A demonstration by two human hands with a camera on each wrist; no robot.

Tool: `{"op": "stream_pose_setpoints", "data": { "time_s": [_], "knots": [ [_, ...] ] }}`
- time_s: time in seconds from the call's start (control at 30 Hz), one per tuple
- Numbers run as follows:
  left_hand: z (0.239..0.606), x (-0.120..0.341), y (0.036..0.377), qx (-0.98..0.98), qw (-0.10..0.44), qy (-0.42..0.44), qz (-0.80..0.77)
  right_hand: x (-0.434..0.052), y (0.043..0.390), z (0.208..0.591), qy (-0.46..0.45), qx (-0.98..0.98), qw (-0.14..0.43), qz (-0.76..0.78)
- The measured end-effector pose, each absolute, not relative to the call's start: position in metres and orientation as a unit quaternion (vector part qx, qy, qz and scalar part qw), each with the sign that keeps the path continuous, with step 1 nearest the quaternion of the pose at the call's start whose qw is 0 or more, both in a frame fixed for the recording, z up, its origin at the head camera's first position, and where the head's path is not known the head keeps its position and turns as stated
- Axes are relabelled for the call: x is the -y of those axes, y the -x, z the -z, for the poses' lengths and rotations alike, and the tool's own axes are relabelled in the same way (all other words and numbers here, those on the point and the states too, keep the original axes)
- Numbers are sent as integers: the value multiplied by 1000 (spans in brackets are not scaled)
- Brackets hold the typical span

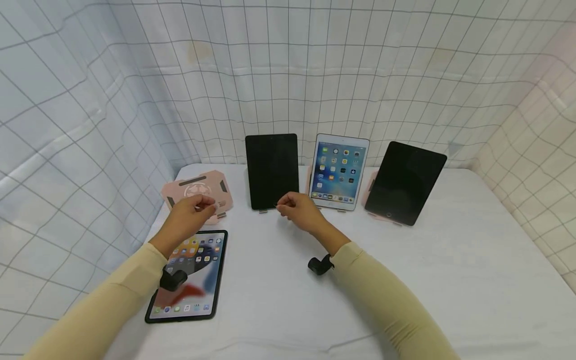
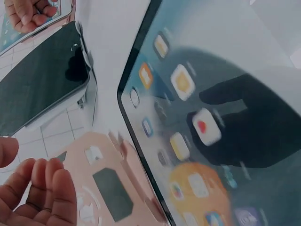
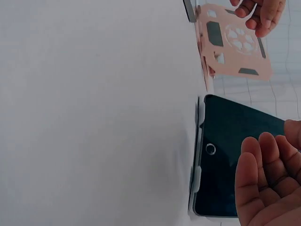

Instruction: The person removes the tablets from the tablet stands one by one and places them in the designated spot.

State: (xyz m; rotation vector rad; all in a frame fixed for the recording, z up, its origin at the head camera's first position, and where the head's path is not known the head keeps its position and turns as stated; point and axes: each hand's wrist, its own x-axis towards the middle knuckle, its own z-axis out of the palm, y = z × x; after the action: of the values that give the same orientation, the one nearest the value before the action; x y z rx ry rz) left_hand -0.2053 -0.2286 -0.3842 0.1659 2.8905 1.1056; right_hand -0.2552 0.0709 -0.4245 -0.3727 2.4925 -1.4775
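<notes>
My left hand (image 1: pixel 191 215) hovers in front of a pink tablet stand (image 1: pixel 215 189) with cut-outs and dark pads. Its fingers are loosely bent and hold nothing, as the left wrist view shows. Beneath that forearm lies a tablet (image 1: pixel 204 280) with a lit screen of app icons, flat on the white surface. Near the lower right corner of an upright black-screened tablet (image 1: pixel 272 170) is my right hand (image 1: pixel 300 211), its fingers relaxed around bare air. In the right wrist view, those fingers (image 3: pixel 270 169) overlap the black tablet (image 3: pixel 225 141), whose lower edge sits in stand clips.
To the right, a white tablet (image 1: pixel 339 170) with a lit home screen leans on a stand. Farther right, another black-screened tablet (image 1: pixel 406 182) leans at an angle on a pink stand. Grid-patterned white curtains (image 1: pixel 288 90) hang behind and along both sides of the table (image 1: pixel 279 300).
</notes>
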Motion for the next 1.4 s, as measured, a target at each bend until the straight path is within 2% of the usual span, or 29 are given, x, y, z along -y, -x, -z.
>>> {"op": "stream_pose_setpoints", "data": {
  "time_s": [0.47, 0.67, 0.97, 1.4],
  "knots": [
    [387, 197, 244, -907, -29, -61, -415, -99, 296, 390, 94, -866, 13, 492],
    [388, 181, 259, -908, -32, -39, -416, -102, 307, 378, 87, -872, -6, 482],
    [379, 170, 279, -909, -76, -27, -409, -96, 322, 366, 59, -876, -19, 478],
    [386, 150, 308, -866, -111, 1, -487, -82, 328, 370, 47, -895, -85, 435]
  ]
}}
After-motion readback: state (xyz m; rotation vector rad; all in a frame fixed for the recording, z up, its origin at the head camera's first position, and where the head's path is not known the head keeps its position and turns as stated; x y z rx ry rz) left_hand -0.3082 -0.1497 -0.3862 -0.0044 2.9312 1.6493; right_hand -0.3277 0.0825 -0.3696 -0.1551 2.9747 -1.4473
